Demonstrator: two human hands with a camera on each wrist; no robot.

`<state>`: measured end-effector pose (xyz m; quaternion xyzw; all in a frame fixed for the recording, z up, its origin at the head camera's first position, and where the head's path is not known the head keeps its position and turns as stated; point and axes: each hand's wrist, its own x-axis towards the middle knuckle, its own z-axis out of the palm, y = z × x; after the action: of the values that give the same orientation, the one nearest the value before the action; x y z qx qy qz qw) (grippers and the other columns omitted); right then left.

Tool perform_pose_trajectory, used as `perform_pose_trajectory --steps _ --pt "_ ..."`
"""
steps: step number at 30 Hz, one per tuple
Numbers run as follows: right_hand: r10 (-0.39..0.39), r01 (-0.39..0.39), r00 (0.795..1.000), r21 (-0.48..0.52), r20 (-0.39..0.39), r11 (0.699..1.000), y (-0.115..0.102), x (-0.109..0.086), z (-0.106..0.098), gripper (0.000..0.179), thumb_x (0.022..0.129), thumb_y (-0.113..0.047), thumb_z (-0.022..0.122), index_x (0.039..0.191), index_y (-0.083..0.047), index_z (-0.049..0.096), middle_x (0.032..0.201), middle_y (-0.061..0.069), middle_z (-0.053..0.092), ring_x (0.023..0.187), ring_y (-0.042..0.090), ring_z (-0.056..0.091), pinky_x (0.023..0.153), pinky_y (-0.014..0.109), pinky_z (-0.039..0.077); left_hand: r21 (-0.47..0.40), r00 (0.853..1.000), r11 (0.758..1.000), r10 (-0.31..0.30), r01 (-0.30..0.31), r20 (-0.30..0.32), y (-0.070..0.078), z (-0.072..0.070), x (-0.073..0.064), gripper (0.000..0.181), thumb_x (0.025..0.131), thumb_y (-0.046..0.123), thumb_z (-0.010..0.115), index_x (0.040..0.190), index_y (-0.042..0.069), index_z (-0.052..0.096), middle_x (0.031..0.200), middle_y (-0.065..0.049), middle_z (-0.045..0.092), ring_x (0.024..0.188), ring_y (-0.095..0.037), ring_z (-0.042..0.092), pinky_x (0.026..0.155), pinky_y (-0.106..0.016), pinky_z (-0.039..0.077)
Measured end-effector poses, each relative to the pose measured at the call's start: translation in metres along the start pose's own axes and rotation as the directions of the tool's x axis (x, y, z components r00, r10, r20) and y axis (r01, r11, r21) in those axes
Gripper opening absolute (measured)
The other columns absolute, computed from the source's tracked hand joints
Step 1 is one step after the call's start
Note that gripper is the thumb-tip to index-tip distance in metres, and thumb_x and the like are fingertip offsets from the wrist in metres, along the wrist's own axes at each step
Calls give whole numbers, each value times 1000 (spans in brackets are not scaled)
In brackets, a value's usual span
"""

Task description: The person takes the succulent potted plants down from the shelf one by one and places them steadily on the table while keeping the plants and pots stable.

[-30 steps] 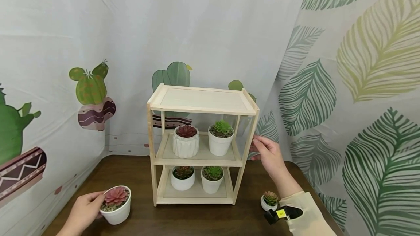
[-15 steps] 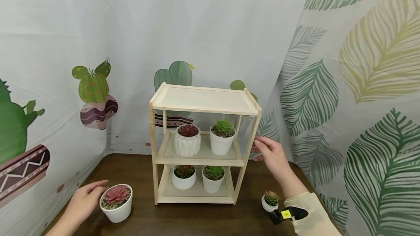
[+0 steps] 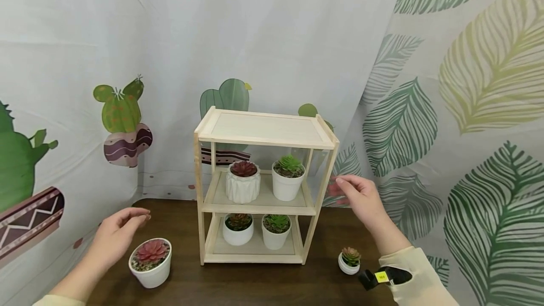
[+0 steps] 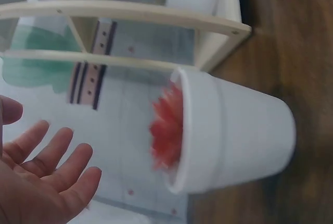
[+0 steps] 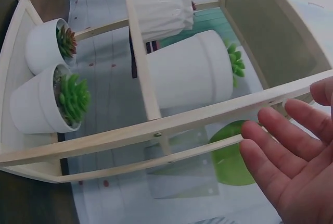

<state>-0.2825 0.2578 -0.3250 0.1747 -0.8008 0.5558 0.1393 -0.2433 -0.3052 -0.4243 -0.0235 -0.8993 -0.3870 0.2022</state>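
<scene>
Beside the wooden shelf's (image 3: 263,141) right posts my right hand (image 3: 362,200) hovers with relaxed fingers, holding nothing. In the right wrist view its fingertips (image 5: 251,130) appear close to the side frame; contact cannot be told. My left hand (image 3: 114,237) is raised just above and left of a white pot (image 3: 156,275) with a pink succulent, which stands on the table left of the shelf. Loosely bent fingers (image 4: 73,169) show apart from that pot in the left wrist view. A tiny potted succulent (image 3: 350,259) stands near my right forearm.
On the middle shelf stand a ribbed white pot (image 3: 243,188) with a dark red succulent and a smooth pot (image 3: 286,188) with a green one. Below are a rounded pot (image 3: 238,235) and another green succulent pot (image 3: 275,239). The brown table (image 3: 187,287) meets hanging printed cloth behind.
My left hand has let go of the pink succulent's pot and risen away from it. My right hand has drawn slightly right, away from the shelf post. The pots stay put.
</scene>
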Motion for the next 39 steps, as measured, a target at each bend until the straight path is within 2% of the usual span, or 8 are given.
perform_pose_trajectory --steps 5,9,14,20,25,30,39 --pt "-36 38 999 -57 40 998 -15 5 -8 36 108 -26 55 116 4 71 96 19 78 86 18 77 73 40 64 -13 992 993 113 -113 -49 24 -5 16 29 106 21 55 126 5 69 113 -17 77 89 21 54 73 -8 45" --pt "-48 56 995 -92 86 994 -32 10 -11 36 108 -25 54 119 5 71 96 23 77 84 21 78 72 38 64 -18 982 984 175 -177 -65 44 -13 32 32 106 22 54 129 4 68 115 -21 75 91 23 51 74 -8 44" --pt "-12 32 989 -133 148 991 -54 14 -10 37 107 -22 56 122 8 69 99 28 76 81 22 77 71 37 64 -52 981 980 190 -191 -19 70 -16 44 39 110 30 46 134 6 64 120 -19 74 94 21 54 79 -10 45" --pt "74 -32 975 -197 210 980 -75 17 -3 41 105 -29 58 126 5 68 100 23 77 82 24 77 72 36 64 -73 979 977 204 -203 8 97 -9 52 44 111 37 41 140 12 61 123 -15 74 98 13 60 84 -18 47" --pt "108 -48 961 -230 255 972 -81 21 5 46 105 -32 58 133 4 65 101 21 78 84 27 78 72 38 64 -123 976 970 216 -209 41 115 -4 55 46 111 39 40 143 12 59 126 -15 72 100 6 64 84 -20 49" --pt "142 -79 959 -252 245 965 -83 25 13 51 105 -37 57 135 4 64 98 16 79 82 26 77 69 36 63 -141 973 966 225 -216 49 126 -1 58 47 111 39 40 145 12 57 128 -15 72 102 -3 67 86 -25 51" --pt "188 -156 969 -190 162 969 -69 28 31 52 103 -44 58 128 1 68 98 17 79 81 25 78 70 39 64 -243 967 940 254 -238 35 139 7 61 47 111 36 42 147 9 54 125 -19 70 98 -1 67 82 -20 56"
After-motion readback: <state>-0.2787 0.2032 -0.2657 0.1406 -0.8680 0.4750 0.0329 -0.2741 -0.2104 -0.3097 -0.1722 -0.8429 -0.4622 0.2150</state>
